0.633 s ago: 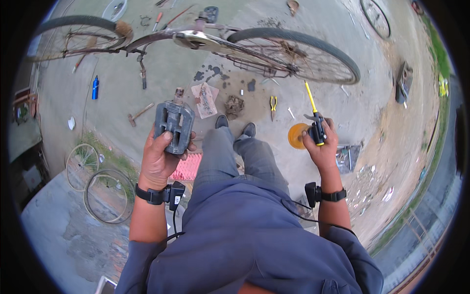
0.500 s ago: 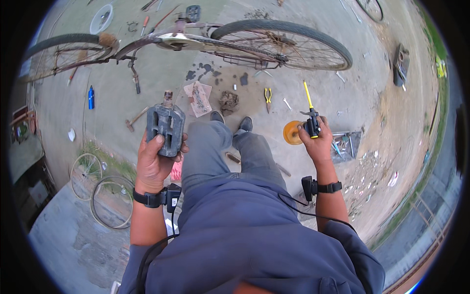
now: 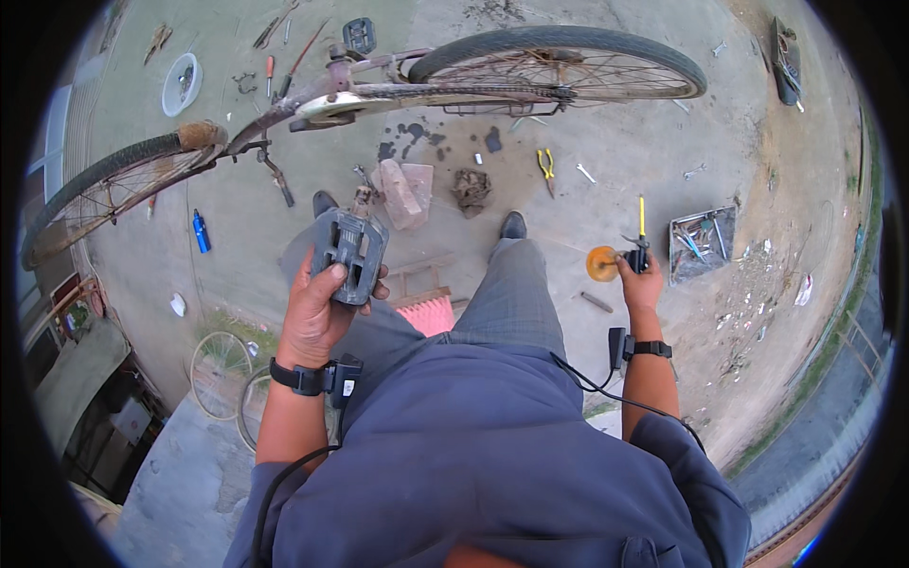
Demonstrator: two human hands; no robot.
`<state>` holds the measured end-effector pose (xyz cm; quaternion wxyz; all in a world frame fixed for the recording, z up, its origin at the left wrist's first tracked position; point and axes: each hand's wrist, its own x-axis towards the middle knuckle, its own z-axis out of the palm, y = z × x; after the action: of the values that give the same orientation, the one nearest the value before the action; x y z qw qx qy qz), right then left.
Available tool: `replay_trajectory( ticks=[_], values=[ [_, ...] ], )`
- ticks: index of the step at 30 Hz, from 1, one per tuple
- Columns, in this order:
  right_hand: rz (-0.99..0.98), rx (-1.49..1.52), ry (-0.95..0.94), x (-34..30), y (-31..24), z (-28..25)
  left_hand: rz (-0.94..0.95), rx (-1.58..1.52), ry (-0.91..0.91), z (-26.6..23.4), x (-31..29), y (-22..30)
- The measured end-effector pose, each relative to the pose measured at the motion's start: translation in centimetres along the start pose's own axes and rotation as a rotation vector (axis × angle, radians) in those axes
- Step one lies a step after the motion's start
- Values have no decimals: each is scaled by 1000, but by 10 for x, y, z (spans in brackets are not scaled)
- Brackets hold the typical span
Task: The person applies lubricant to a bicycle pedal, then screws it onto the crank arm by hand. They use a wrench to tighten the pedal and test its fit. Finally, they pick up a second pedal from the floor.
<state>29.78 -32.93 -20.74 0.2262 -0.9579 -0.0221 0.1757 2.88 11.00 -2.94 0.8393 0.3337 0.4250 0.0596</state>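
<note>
My left hand (image 3: 325,303) is closed round a dark, worn bicycle pedal (image 3: 347,254), its rusty threaded axle pointing up and away from me. The thumb lies along the pedal's near side. Off to the right, my right hand (image 3: 641,287) grips an oil can with a black trigger head (image 3: 637,257), a thin yellow spout pointing forward and a round amber body (image 3: 600,264). Ahead of me an old bicycle (image 3: 445,90) lies upturned or on its side; I cannot tell which. A second pedal (image 3: 359,35) shows beyond its frame.
Yellow-handled pliers (image 3: 546,168), a small wrench (image 3: 586,173), a pinkish brick (image 3: 401,194) and a crumpled dark rag (image 3: 471,191) lie on the concrete. A tool tray (image 3: 702,244) stands right. A pink-bristled brush (image 3: 426,314) sits between my legs; a blue bottle (image 3: 201,231) lies left.
I have stepped or shifted: my legs are wider apart, and the bicycle and ground appear moved in view. Both hands still hold the pedal and the oil can.
</note>
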Motion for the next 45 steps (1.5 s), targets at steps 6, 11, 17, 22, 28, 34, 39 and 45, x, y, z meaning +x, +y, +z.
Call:
replay_trajectory(
  ticks=[6,11,17,22,28,34,39,45],
  values=[
    [361,-44,110,-57,20,56,-275,197,-83,-97,63,24],
    [443,37,201,-99,22,129,-485,410,-136,-177,118,14],
    [490,25,222,-93,89,198,-529,538,-170,-191,168,-45],
    [514,-7,289,-55,142,273,-491,522,-210,-189,231,-123],
    [566,142,209,-5,171,325,-386,498,-261,-177,295,-183],
    [496,28,197,15,206,379,-189,444,-303,-176,317,-213],
    [472,219,195,4,247,425,-61,386,-255,-171,291,-214],
    [430,514,227,16,271,430,45,268,-328,-157,233,-207]
  ],
)
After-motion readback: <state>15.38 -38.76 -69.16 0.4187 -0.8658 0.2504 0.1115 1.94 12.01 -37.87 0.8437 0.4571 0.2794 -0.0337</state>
